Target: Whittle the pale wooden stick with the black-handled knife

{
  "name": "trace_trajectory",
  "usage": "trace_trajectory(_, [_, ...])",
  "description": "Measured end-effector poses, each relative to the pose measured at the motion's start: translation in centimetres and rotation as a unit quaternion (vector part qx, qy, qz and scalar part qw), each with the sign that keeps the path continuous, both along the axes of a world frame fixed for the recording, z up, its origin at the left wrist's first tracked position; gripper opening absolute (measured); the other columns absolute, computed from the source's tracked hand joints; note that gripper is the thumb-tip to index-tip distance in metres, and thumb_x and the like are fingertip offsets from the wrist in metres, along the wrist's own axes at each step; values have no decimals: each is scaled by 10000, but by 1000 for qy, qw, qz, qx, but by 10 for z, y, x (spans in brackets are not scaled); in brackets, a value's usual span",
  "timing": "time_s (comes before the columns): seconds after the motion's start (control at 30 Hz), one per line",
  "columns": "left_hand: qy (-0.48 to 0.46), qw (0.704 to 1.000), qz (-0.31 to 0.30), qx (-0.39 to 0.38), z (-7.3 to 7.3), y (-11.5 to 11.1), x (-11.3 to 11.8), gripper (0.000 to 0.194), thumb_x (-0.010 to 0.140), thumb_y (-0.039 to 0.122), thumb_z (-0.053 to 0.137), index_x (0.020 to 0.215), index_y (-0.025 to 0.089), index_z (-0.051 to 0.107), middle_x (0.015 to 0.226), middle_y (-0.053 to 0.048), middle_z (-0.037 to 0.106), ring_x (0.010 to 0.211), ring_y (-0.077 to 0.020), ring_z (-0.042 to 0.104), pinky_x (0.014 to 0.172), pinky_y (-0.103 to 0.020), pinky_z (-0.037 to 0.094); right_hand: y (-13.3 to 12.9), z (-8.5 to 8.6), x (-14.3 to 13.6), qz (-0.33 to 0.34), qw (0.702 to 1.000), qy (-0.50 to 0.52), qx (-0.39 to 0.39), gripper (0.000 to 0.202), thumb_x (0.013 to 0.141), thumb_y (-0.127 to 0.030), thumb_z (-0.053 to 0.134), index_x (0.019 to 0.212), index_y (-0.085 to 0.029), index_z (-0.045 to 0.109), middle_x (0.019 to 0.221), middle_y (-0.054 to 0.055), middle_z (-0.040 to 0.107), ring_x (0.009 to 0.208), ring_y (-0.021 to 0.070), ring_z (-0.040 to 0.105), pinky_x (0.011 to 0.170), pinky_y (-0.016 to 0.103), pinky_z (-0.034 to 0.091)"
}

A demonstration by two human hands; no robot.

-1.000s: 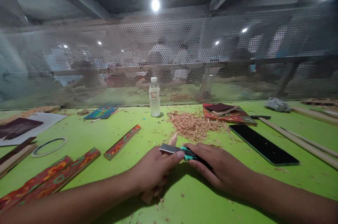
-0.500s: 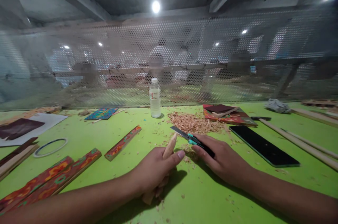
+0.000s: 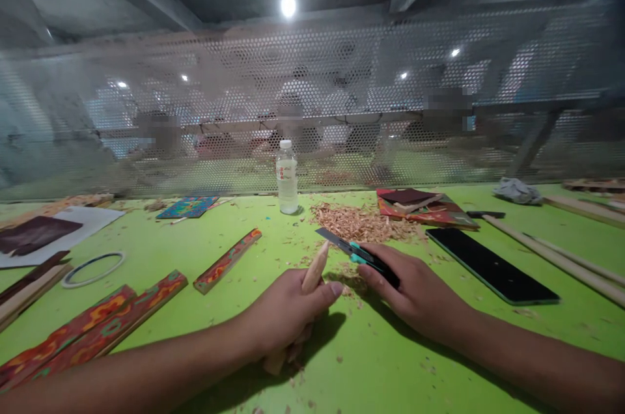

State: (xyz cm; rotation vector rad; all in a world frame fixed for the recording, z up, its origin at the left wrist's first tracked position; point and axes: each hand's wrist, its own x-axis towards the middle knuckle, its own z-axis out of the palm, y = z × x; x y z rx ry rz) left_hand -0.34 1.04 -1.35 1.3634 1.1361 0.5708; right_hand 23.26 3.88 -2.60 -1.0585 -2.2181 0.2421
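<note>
My left hand [image 3: 293, 310] is wrapped round a pale wooden stick [image 3: 316, 269], whose carved, tapering tip points up and away from me. The stick's lower end shows below the fist; its middle is hidden by my fingers. In my right hand [image 3: 415, 280] is a black and teal utility knife [image 3: 364, 258] with its blade [image 3: 329, 236] out. The blade lies close to the stick's tip, and I cannot tell whether they touch. Behind the knife a heap of wood shavings [image 3: 361, 222] lies on the green table [image 3: 390, 362].
A water bottle [image 3: 288, 179] stands before a perforated metal screen [image 3: 234, 160]. Painted wood strips [image 3: 112, 329] and a tape ring [image 3: 92, 269] lie left. At right are a phone [image 3: 491, 265], sandpaper [image 3: 410, 198] on a painted board, and long wooden sticks [image 3: 551, 254]. People sit beyond the screen.
Both hands keep their grips on the stick and the knife, nearly in place. The knife has shifted very slightly, and the whole view has tilted a little.
</note>
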Motion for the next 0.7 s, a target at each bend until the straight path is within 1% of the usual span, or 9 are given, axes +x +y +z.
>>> trace_trajectory(0.17, [-11, 1000, -1, -14, 0, 2, 1, 418, 910, 551, 606, 722, 246, 392, 423, 123, 368, 283, -58, 310, 240, -160, 353, -8, 2, -3, 2, 1000, 12, 8, 301, 1019, -424, 449, 1210, -211, 542, 957, 60, 676, 821, 195, 640, 712, 336, 511])
trace_trajectory(0.33, [-17, 1000, 1, -13, 0, 3, 1, 430, 903, 560, 620, 730, 239, 392, 457, 122, 371, 303, -48, 314, 241, -149, 359, -13, 3, -5, 15, 999, 27, 30, 289, 1042, -342, 363, 1258, -225, 516, 1072, 95, 660, 934, 208, 638, 802, 362, 525])
trace_trajectory(0.43, [-18, 1000, -9, -12, -3, 4, -1, 448, 901, 584, 617, 723, 238, 394, 428, 119, 377, 287, -55, 320, 242, -157, 367, -11, 2, -3, 8, 999, 31, 40, 280, 1032, -345, 397, 1255, -220, 512, 1069, 100, 662, 945, 220, 645, 809, 375, 528])
trace_trajectory(0.5, [-19, 1000, -13, -11, -4, 4, -2, 447, 898, 593, 619, 731, 237, 406, 428, 116, 395, 281, -59, 332, 241, -159, 366, -11, 1, -2, 4, 999, 31, 36, 259, 1018, -371, 440, 1211, -215, 513, 1025, 92, 670, 889, 214, 656, 757, 355, 530])
trace_trajectory(0.6, [-21, 1000, -13, -13, -3, 4, -2, 419, 906, 572, 615, 752, 240, 411, 446, 119, 396, 292, -57, 329, 245, -155, 363, -15, 0, -2, 1, 999, 31, 22, 237, 1001, -384, 474, 1165, -214, 490, 915, 52, 679, 740, 178, 657, 646, 301, 508])
trace_trajectory(0.7, [-22, 1000, -9, -16, -1, 3, -1, 398, 906, 540, 617, 756, 243, 400, 455, 125, 374, 311, -53, 308, 251, -147, 358, -19, 1, -4, 4, 999, 31, 7, 222, 993, -377, 488, 1148, -219, 482, 855, 17, 674, 666, 154, 641, 608, 276, 484])
